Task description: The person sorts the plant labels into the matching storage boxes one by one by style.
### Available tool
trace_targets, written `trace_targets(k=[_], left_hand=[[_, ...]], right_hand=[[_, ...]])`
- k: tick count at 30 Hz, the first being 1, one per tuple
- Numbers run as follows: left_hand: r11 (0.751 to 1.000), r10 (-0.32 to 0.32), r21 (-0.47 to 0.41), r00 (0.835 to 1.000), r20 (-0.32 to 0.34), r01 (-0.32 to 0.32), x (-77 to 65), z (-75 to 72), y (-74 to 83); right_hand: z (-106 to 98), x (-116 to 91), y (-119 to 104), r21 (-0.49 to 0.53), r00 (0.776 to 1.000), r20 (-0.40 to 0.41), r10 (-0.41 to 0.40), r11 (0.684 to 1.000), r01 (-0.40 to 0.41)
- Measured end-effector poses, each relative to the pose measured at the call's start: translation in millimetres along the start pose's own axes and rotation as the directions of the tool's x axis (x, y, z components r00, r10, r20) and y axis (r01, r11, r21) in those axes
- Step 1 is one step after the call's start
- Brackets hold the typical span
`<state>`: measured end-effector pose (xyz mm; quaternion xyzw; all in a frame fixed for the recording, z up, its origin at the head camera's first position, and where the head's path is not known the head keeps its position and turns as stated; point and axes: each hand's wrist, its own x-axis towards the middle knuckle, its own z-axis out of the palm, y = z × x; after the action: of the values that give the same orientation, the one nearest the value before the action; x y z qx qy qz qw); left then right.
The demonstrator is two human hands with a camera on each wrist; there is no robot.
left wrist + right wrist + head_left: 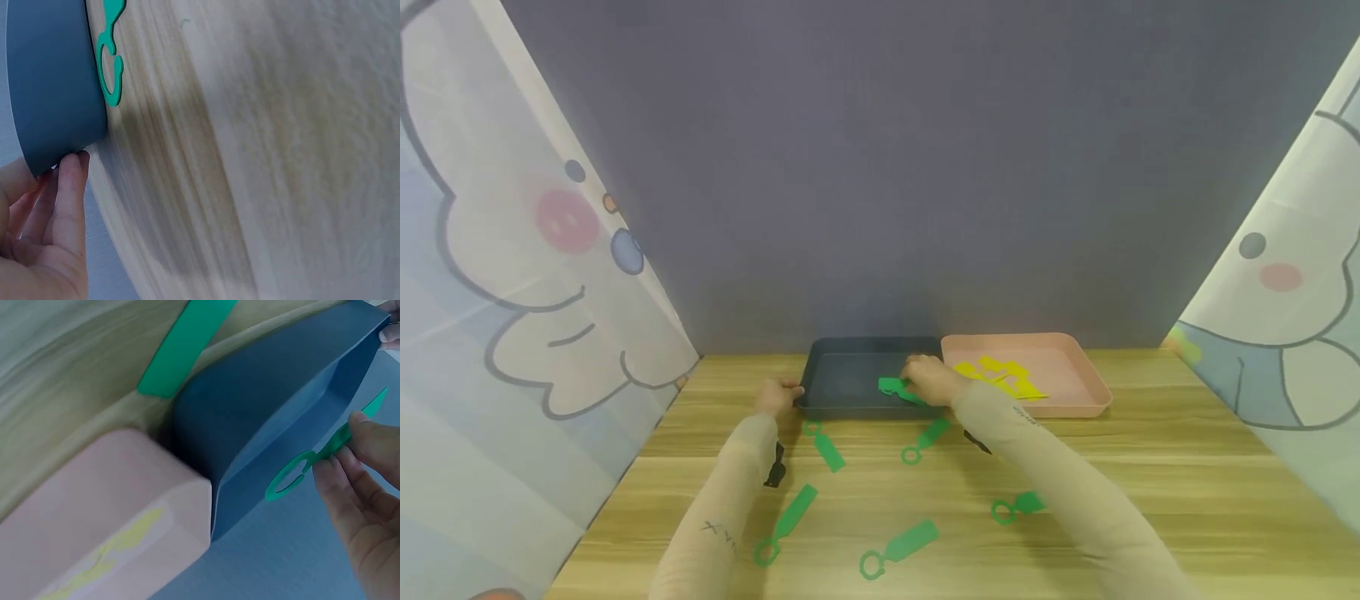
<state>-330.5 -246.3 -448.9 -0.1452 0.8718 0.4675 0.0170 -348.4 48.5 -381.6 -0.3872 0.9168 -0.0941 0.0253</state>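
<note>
My right hand (932, 381) pinches a flat green tag (337, 440) between thumb and fingers, over the dark blue tray (844, 371). The tag's split ring points out from the fingers in the right wrist view. At the tray's left end, my left hand (777, 397) grips its corner, thumb near the rim and fingers against the outer wall, as the left wrist view shows. More green tags with rings lie on the wooden table, such as one (829, 452) just in front of the tray and another (912, 541) farther forward.
Touching the dark tray's right side is a pink tray (1078, 383) with several yellow flat pieces (1015, 379) in it. Black pieces lie beside the left forearm (776, 467) and partly under the right one (977, 442). A grey wall (880, 183) rises behind the trays.
</note>
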Motion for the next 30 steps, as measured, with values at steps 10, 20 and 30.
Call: trace_targets(k=[10, 20, 30], left_hand=[[1.000, -0.009, 0.003, 1.000, 0.014, 0.009, -3.7, -3.1, 3.9], [0.999, -0.041, 0.003, 0.999, 0.021, 0.041, -1.6, -2.0, 2.3], [0.999, -0.037, 0.025, 0.999, 0.032, 0.037, -2.3, -0.9, 1.5]], right_hand=[[15, 13, -1, 0.020, 0.999, -0.001, 0.036, 0.999, -0.036], [29, 21, -7, 0.085, 0.995, 0.032, 0.092, 0.992, -0.094], [40, 27, -8, 0.085, 0.996, 0.062, 0.065, 0.994, -0.070]])
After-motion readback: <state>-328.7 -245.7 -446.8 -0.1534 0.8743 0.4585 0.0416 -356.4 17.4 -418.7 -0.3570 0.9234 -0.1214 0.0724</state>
